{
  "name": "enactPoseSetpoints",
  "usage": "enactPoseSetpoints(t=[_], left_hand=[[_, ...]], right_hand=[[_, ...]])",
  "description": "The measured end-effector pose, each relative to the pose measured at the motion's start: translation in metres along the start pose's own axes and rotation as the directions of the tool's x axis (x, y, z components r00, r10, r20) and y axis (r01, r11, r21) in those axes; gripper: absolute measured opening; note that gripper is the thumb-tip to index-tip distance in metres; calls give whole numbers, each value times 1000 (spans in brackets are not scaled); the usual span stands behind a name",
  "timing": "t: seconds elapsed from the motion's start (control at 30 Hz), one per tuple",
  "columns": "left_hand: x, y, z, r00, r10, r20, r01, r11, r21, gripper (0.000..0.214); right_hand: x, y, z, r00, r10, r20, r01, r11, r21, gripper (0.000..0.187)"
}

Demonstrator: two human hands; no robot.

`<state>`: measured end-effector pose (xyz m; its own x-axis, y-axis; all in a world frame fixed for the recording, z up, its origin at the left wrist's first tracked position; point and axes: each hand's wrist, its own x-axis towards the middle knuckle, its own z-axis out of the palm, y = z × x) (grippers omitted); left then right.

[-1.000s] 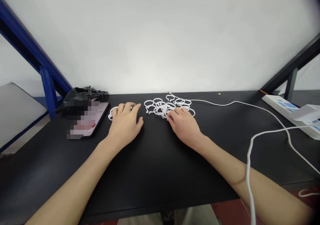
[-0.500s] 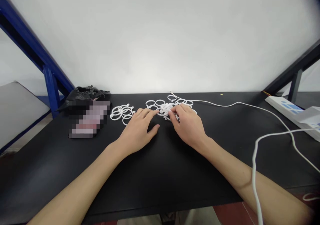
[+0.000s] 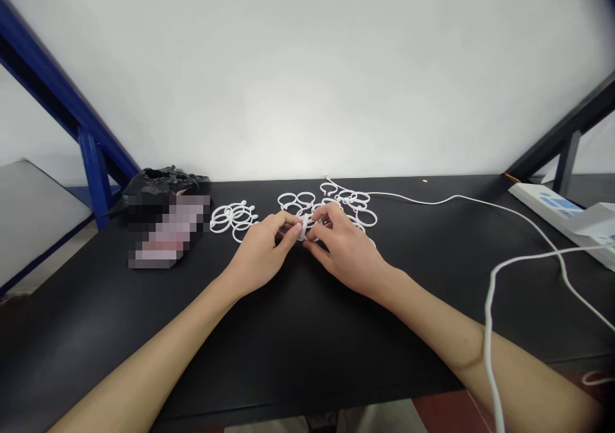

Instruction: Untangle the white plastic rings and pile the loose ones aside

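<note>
My left hand (image 3: 262,250) and my right hand (image 3: 341,244) meet at the middle of the black table (image 3: 298,330), fingers pinched together on one white plastic ring (image 3: 303,227) held between them. Behind my right hand lies a loose pile of white rings (image 3: 343,202). A smaller group of white rings (image 3: 233,218) lies to the left of my left hand.
A blurred flat object (image 3: 166,231) lies at the left with a black crumpled bag (image 3: 163,180) behind it. A white cable (image 3: 490,273) runs across the right side toward a white power strip (image 3: 562,215). Blue frame posts (image 3: 91,164) stand at the left.
My left hand left the small ring group and moved right. Both hands came together and took hold of one ring from the pile.
</note>
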<state>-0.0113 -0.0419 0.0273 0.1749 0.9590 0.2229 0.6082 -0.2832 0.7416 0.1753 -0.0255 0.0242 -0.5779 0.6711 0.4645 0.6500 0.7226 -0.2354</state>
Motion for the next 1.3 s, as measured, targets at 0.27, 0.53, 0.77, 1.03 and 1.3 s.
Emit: enactPoseSetpoints(t=[0.27, 0.53, 0.77, 1.03, 1.3], left_hand=[[-1, 2, 0, 1000, 27, 6, -27, 999, 22, 18], [-2, 2, -1, 998, 61, -12, -60, 996, 67, 20], [-3, -1, 1, 990, 141, 24, -143, 973, 179, 25], [-3, -2, 1, 984, 176, 38, -181, 964, 197, 20], [-3, -1, 0, 984, 173, -44, -159, 963, 217, 20]], right_hand=[[-2, -2, 1, 997, 63, 47, -70, 984, 165, 6], [1, 0, 8, 957, 291, 5, -260, 848, 462, 56], [2, 0, 6, 964, 265, -10, -229, 849, 475, 32], [1, 1, 7, 968, 250, 9, -211, 797, 566, 39], [0, 2, 9, 942, 328, 68, -305, 755, 581, 18]])
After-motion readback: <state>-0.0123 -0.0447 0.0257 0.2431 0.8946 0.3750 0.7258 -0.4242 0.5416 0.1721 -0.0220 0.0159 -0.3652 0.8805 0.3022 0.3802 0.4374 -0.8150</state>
